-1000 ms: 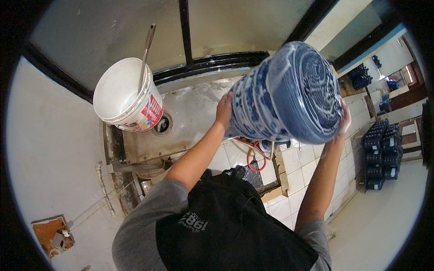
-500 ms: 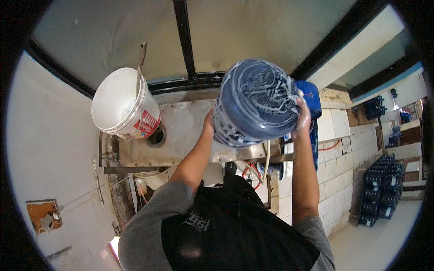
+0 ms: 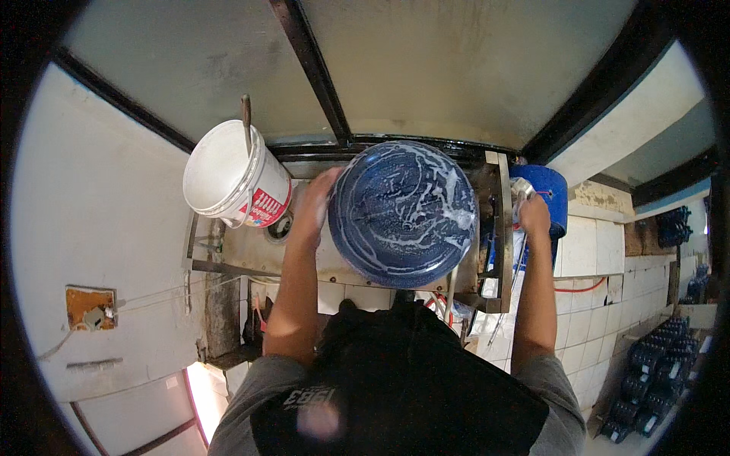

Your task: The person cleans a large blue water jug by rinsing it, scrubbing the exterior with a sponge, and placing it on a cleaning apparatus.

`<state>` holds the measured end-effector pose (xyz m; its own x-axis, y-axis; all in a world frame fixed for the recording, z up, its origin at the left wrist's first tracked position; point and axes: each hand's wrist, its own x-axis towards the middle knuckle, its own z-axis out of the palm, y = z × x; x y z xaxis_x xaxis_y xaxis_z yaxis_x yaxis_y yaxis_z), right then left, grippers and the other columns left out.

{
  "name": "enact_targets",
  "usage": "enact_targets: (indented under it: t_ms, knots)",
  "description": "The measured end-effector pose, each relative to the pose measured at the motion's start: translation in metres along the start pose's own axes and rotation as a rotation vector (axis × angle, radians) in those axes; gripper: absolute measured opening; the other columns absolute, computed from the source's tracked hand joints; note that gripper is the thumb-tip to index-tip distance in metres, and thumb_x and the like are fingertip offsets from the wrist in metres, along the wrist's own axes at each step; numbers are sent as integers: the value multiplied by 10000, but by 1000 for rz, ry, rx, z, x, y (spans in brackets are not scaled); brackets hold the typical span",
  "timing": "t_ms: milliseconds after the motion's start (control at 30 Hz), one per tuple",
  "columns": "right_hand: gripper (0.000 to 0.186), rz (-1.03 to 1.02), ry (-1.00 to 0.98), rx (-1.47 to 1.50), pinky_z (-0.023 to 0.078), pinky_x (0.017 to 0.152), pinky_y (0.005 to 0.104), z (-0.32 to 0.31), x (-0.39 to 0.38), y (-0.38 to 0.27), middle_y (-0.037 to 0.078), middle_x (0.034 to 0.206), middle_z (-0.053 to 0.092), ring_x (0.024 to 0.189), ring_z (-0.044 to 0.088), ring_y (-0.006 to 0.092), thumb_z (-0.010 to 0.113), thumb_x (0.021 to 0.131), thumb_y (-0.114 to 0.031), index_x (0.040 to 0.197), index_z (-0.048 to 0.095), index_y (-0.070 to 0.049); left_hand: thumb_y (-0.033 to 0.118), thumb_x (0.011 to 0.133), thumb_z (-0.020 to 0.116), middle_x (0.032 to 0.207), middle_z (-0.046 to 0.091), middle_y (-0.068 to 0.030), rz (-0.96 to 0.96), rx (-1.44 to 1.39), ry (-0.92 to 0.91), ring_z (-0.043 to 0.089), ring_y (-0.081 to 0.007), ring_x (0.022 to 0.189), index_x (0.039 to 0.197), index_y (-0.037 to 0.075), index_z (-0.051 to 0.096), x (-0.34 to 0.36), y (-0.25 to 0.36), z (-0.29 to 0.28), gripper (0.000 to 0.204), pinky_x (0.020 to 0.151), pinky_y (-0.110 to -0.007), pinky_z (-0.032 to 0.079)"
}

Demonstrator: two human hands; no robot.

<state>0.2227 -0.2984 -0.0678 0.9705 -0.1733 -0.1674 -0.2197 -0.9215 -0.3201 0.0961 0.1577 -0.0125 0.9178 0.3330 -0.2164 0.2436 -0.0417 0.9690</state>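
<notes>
A large blue water jug (image 3: 403, 216) stands in front of me with its round end up, streaked with white suds. Its lower part is hidden beneath that end. My left hand (image 3: 313, 201) lies along the jug's left side, fingers stretched out against it. Off to the right, my right hand (image 3: 534, 215) is closed around a small silver metal thing (image 3: 522, 190) whose kind I cannot make out. That hand is apart from the jug, beside a blue container (image 3: 549, 194).
A white bucket (image 3: 220, 171) with a handled tool (image 3: 246, 121) in it tilts at the left of the metal bench (image 3: 251, 251). Framed panels (image 3: 471, 68) rise behind. Several dark jugs (image 3: 650, 372) are stacked at far right, beyond the tiled floor (image 3: 585, 319).
The jug has come down from both hands' raised hold, toward the bench's middle. My right hand has let go of it and moved right to the silver thing; my left stays at its side.
</notes>
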Motion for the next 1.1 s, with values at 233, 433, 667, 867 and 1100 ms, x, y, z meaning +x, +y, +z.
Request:
enact_targets:
  t_ms: [233, 433, 667, 867, 1100]
  knots:
    - [360, 233, -784, 30, 528, 587, 484, 130, 137, 105, 161, 766, 624, 675, 665, 326, 407, 981, -289, 991, 666, -38, 711, 885, 606, 1353, 626, -297, 133, 851, -188, 599, -407, 1290, 1330, -28, 641, 38, 96, 82, 863, 1116, -530, 411]
    - [356, -210, -209, -46, 495, 802, 500, 186, 113, 254, 270, 889, 680, 856, 645, 368, 391, 989, -168, 986, 665, 61, 683, 910, 549, 1333, 649, -268, 31, 1029, -151, 606, -442, 1264, 1270, 3, 700, 51, 113, 180, 784, 1107, -730, 298]
    - [536, -64, 24, 755, 461, 655, 402, 194, 4, 179, 41, 773, 657, 703, 529, 153, 461, 1115, -400, 916, 689, 42, 624, 873, 615, 827, 726, -238, 715, 1226, -420, 710, -429, 808, 836, -7, 772, 31, 82, 203, 651, 764, -536, 553]
    - [583, -38, 144, 723, 494, 721, 418, 211, 15, 203, 155, 787, 694, 712, 604, 213, 419, 1121, -420, 930, 702, 53, 473, 815, 665, 697, 690, -160, 1242, 986, -1487, 688, -369, 649, 720, 61, 737, -93, 53, 151, 429, 609, -514, 551]
    - [577, -119, -27, 919, 479, 683, 418, 191, -1, 175, 134, 748, 686, 668, 591, 208, 420, 1122, -408, 945, 700, 65, 408, 930, 556, 1170, 717, -230, -395, 1913, -1216, 693, -385, 1110, 1145, 36, 741, -70, -1, -85, 468, 925, -489, 547]
